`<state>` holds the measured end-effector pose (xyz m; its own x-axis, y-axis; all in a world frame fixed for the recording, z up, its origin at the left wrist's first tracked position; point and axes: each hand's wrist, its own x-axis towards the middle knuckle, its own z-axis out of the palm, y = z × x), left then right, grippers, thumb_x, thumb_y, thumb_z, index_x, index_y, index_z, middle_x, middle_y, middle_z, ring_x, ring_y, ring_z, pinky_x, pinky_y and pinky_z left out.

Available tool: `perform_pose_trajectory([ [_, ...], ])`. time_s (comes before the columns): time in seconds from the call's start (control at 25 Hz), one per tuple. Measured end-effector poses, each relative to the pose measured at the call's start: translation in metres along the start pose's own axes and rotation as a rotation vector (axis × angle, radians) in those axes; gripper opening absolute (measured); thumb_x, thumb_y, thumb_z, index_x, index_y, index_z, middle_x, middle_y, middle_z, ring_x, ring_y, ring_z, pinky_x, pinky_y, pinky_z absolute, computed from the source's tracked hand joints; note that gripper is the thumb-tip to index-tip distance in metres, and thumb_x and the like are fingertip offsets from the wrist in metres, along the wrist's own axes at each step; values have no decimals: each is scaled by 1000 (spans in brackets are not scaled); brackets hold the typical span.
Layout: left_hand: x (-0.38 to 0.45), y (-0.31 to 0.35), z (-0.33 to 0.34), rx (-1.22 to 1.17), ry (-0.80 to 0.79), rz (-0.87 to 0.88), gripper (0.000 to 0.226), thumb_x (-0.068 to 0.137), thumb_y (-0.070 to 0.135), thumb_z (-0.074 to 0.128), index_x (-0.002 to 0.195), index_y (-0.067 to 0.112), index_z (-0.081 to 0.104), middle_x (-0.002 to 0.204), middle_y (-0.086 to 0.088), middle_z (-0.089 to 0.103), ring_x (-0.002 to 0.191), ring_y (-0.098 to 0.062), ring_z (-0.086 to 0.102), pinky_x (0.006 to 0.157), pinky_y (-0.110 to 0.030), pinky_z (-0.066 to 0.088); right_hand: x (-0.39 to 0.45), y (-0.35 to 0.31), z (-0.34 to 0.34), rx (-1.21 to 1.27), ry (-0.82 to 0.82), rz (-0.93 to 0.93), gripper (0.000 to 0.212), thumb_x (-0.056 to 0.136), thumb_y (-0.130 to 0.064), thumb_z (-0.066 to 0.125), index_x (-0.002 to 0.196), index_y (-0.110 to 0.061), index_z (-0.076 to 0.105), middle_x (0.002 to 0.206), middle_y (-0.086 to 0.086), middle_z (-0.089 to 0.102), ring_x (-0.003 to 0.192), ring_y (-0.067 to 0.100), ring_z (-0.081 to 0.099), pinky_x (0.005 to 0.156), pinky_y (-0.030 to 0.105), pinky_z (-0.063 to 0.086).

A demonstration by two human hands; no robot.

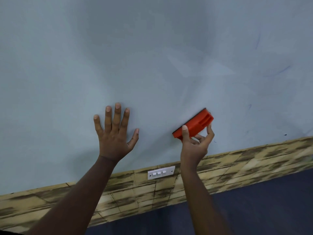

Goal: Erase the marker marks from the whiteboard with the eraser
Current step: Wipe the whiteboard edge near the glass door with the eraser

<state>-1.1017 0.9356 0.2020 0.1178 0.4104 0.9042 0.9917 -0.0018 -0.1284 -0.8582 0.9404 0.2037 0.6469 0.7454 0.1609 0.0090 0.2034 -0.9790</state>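
- Whiteboard (152, 56) fills most of the view, a pale grey-blue surface whose lower edge slants up from the left to the right.
- Wood-patterned band (237, 167), tan with dark streaks, runs along under the board's lower edge from the left side to the right.
- Dark blue wall (262, 206) lies below that band on the right.
- Left hand (114, 138) lies flat on the board near its lower edge, left of centre, fingers straight and spread, thumb out to the right; it holds nothing.
- Right hand (194, 145) is to the right of the left hand, well apart from it, and pinches the eraser, thumb on the near long side and curled fingers on the far side.
- Eraser (194, 123) is orange with a dark pad (187, 122) along its upper-left face; it sits tilted, its right end higher, low on the board right of centre, the pad side against or just at the surface.
- White switch plate (160, 172) with three rockers sits on the wood-patterned band, between the two forearms.
- Marker marks (281, 71) are faint blue strokes on the right part of the board, with smaller specks further down towards the lower edge.
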Motion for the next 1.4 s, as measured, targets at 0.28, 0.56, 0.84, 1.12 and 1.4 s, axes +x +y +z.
perform_pose_trajectory([
  [0.28, -20, 2, 6, 18, -20, -4, 90, 104, 57, 53, 170, 15, 10, 179, -7, -7, 165, -30, -8, 131, -57, -8, -44, 119, 1, 179, -17, 685, 77, 84, -25, 85, 145, -31, 38, 133, 7, 59, 116, 32, 65, 86, 54, 63],
  [0.56, -42, -3, 4, 13, -68, 30, 92, 101, 58, 59, 171, 15, 15, 179, -8, -2, 165, -30, -3, 132, -55, -3, -44, 129, -9, 313, -143, 920, 66, 88, -8, 81, 140, -9, 40, 136, 23, 59, 94, 37, 75, 69, 49, 65],
  [0.84, -64, -49, -14, 39, -111, 214, 79, 102, 51, 65, 165, 14, 36, 177, -9, 17, 164, -27, 15, 133, -48, 12, 19, 85, -34, 377, -69, 769, 71, 85, -15, 84, 143, -4, 44, 121, 28, 69, 91, 37, 77, 68, 48, 65],
  [1.12, -121, -78, -30, 51, -244, 197, 72, 105, 34, 63, 166, 11, 32, 177, -13, 17, 164, -30, 13, 130, -57, 15, -106, 117, 28, 309, -204, 1014, 60, 87, -6, 79, 137, -5, 45, 124, 27, 68, 96, 40, 76, 60, 39, 64],
  [1.4, -138, -114, -59, -7, -259, 186, 77, 95, 10, 70, 165, 12, 38, 174, -10, 27, 158, -31, 30, 124, -59, 27, -184, 96, 67, 327, -223, 905, 70, 85, -24, 84, 136, -17, 37, 132, 25, 62, 101, 41, 74, 66, 41, 65],
])
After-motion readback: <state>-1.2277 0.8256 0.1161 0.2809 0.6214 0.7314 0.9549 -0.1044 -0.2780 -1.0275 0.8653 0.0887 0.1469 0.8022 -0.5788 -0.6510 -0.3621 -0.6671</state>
